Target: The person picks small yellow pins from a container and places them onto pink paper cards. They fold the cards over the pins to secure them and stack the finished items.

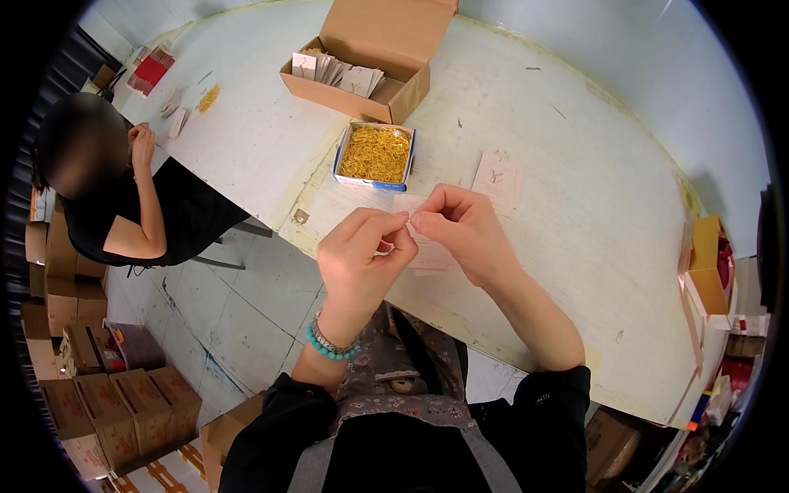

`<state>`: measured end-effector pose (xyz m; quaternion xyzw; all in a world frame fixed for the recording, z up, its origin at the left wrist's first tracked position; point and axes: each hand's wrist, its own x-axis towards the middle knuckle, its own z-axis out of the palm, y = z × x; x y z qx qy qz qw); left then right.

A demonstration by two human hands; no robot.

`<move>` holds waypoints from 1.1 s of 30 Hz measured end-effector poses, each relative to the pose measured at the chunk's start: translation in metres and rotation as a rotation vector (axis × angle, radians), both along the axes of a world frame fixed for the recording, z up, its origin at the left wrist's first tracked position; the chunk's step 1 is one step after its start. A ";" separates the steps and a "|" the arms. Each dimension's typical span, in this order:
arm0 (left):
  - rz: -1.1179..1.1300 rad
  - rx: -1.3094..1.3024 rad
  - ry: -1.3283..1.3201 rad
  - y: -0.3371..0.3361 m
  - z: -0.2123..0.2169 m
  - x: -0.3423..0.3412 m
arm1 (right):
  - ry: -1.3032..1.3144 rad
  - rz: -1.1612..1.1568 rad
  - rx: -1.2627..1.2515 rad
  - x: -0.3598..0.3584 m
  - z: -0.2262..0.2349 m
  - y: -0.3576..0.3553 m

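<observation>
My left hand, with a turquoise bead bracelet at the wrist, is closed in a pinch above the table's near edge. Its fingertips almost meet those of my right hand, which pinches too. Whatever lies between the fingertips is too small to make out. White printed cards lie beneath my hands and are partly covered by them. Just beyond stands a small open box full of thin gold-coloured wire pieces. To its right, another pale card bears a small mark or loop.
Behind the small box stands an open brown carton holding rows of cards. At left sits another person, beside a small gold pile on the table. Cartons are stacked on the floor; a yellow box stands far right.
</observation>
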<state>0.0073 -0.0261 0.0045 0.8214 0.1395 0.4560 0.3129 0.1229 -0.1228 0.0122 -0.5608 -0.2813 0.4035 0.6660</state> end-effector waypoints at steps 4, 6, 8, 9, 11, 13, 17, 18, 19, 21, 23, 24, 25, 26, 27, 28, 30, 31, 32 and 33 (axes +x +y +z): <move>-0.029 -0.236 0.011 -0.001 0.002 -0.002 | -0.168 -0.010 -0.002 0.000 0.003 -0.001; -0.055 -0.418 0.029 -0.002 0.000 -0.006 | -0.376 -0.024 0.024 0.000 0.005 -0.002; -0.078 -0.550 0.079 -0.001 0.000 -0.005 | -0.648 -0.052 0.046 0.003 0.009 -0.005; -0.091 -0.616 0.104 -0.001 0.000 -0.004 | -0.557 -0.095 0.000 0.007 0.007 -0.005; 0.065 -0.264 0.247 0.004 0.000 0.003 | -0.374 -0.181 -0.089 0.018 0.003 -0.004; 0.122 -0.127 0.376 0.010 -0.010 0.008 | -0.360 -0.156 -0.188 0.032 0.004 -0.008; -0.029 -0.481 0.468 0.030 -0.046 0.013 | -0.374 -0.110 -0.279 0.040 0.000 -0.005; -0.090 -0.620 0.453 0.034 -0.047 0.013 | -0.383 -0.097 -0.276 0.042 -0.004 -0.005; -0.082 -0.623 0.466 0.036 -0.048 0.013 | -0.392 -0.082 -0.273 0.043 -0.008 -0.004; -0.061 -0.625 0.489 0.039 -0.041 0.014 | -0.403 -0.049 -0.287 0.044 -0.012 -0.002; 0.061 -0.498 0.454 0.034 -0.037 0.013 | -0.402 -0.014 -0.326 0.043 -0.015 -0.001; 0.122 -0.435 0.436 0.031 -0.035 0.012 | -0.407 -0.010 -0.334 0.042 -0.014 -0.001; 0.158 -0.382 0.432 0.027 -0.029 0.011 | -0.413 -0.006 -0.341 0.041 -0.013 0.000; 0.192 -0.331 0.427 0.022 -0.023 0.009 | -0.418 -0.003 -0.351 0.040 -0.012 -0.001; 0.226 -0.280 0.422 0.018 -0.018 0.008 | -0.409 -0.003 -0.339 0.041 -0.014 -0.001; 0.211 -0.234 0.378 0.016 -0.016 0.007 | -0.399 -0.002 -0.327 0.041 -0.015 -0.002; 0.189 -0.143 0.289 0.013 -0.011 0.006 | -0.396 0.004 -0.325 0.041 -0.014 -0.002; 0.164 -0.112 0.281 0.011 -0.007 0.005 | -0.402 0.005 -0.338 0.041 -0.011 -0.003; 0.139 -0.081 0.274 0.009 -0.002 0.003 | -0.408 0.008 -0.349 0.040 -0.008 -0.003; 0.114 -0.049 0.267 0.007 0.000 0.002 | -0.417 0.005 -0.352 0.040 -0.005 -0.004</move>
